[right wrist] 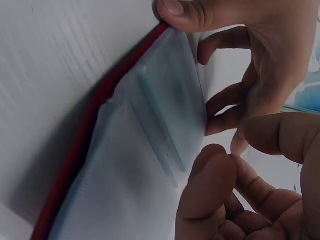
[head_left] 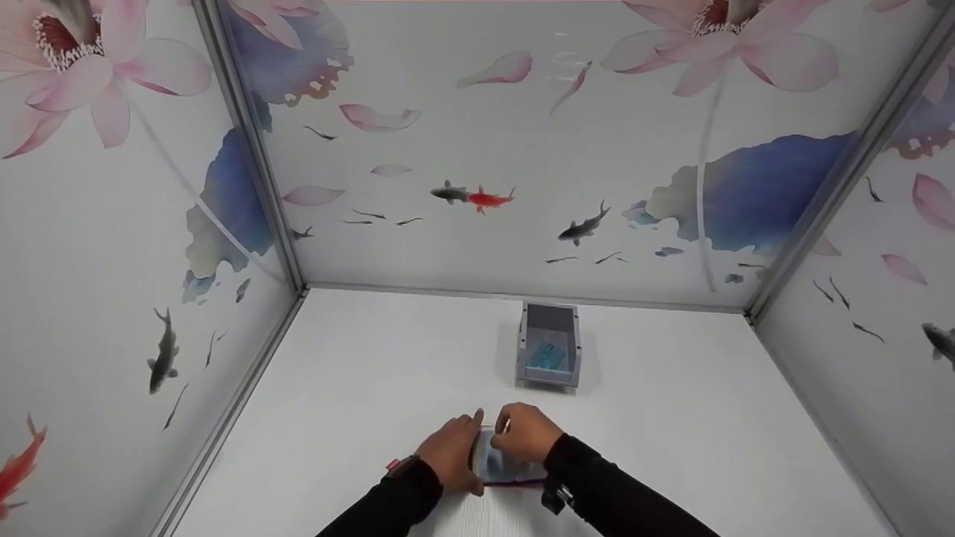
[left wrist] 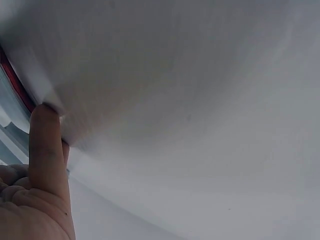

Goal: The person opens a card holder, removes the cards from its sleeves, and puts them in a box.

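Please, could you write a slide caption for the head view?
Left grip touching a booklet, right grip over it, gray bin beyond.

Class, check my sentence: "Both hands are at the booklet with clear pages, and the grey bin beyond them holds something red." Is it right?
Not quite: the thing in the grey bin is blue, as the head view shows. The rest stands: left hand and right hand are at the booklet.
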Motion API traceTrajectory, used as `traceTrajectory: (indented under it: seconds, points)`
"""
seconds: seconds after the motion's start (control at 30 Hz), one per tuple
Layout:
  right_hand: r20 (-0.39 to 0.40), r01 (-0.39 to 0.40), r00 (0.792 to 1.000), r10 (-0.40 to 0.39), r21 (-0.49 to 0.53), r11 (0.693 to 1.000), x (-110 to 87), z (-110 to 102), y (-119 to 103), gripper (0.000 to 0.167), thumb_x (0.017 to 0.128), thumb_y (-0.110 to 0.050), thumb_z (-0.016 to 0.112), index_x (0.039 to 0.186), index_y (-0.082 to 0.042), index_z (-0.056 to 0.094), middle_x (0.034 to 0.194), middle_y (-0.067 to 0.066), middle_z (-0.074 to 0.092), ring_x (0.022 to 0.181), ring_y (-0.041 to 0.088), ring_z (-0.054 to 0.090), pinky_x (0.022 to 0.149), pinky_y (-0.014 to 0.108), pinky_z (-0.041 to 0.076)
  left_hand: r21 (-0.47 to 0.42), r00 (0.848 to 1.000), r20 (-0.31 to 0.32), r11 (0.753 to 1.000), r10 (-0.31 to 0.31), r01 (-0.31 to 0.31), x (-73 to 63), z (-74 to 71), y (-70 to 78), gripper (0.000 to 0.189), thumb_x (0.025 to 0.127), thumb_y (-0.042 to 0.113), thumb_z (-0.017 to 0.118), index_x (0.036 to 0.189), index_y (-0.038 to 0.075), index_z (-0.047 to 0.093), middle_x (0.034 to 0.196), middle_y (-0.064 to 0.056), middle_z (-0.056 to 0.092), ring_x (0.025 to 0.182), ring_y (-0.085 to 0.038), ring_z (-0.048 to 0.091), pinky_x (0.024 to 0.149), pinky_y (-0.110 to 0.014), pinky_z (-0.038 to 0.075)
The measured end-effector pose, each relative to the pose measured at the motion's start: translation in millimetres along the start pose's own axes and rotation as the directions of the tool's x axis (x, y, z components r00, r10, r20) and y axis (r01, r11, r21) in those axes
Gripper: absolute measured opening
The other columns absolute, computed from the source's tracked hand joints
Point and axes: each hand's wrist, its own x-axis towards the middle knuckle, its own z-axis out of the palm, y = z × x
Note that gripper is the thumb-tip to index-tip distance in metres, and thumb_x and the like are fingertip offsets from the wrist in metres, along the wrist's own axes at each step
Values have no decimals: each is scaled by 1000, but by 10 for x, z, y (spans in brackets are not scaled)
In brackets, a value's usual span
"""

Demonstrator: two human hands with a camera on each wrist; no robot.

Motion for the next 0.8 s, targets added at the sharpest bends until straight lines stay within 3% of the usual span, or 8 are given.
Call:
traceTrajectory:
  seconds: [0.2,0.33,0.47,0.57,0.8]
  points:
    - [29,25,999,-23,-56,998,14,186,-7,27,92,-17,85,110,0,74,102,11,76,87,19,61,80,42,55,-3,1000,-1,1000,8,-8,-15,16,-10,128,69,30,111,172,-1,42,159,-20,63,147,-33,62,123,-43,53]
    - [25,40,999,-38,-97,994,33,298,-3,41,91,-24,91,120,-3,71,103,10,77,92,22,65,83,45,56,3,1000,-2,1000,31,-31,-52,-30,16,127,70,30,111,172,-3,43,153,-18,66,142,-32,63,121,-40,55]
    - [5,32,999,-32,-143,989,59,392,12,67,86,-32,96,137,-1,67,122,19,80,111,35,76,98,52,62,4,999,-4,999,38,-37,-84,-79,33,127,71,30,112,171,-4,43,152,-17,67,143,-32,63,121,-40,55]
    - [-7,37,999,-39,-179,983,95,449,67,82,82,-34,98,147,3,62,131,25,78,123,44,75,108,57,61,5,1000,-1,1000,31,-31,-77,-72,25,127,71,31,112,172,-3,42,154,-18,66,144,-33,63,122,-41,54]
    - [8,52,999,-51,-199,979,109,438,97,78,83,-30,100,146,0,63,132,24,79,123,43,76,107,56,62,0,1000,9,1000,13,-13,-73,-87,46,127,71,31,111,172,-3,42,157,-20,64,145,-34,62,123,-42,53]
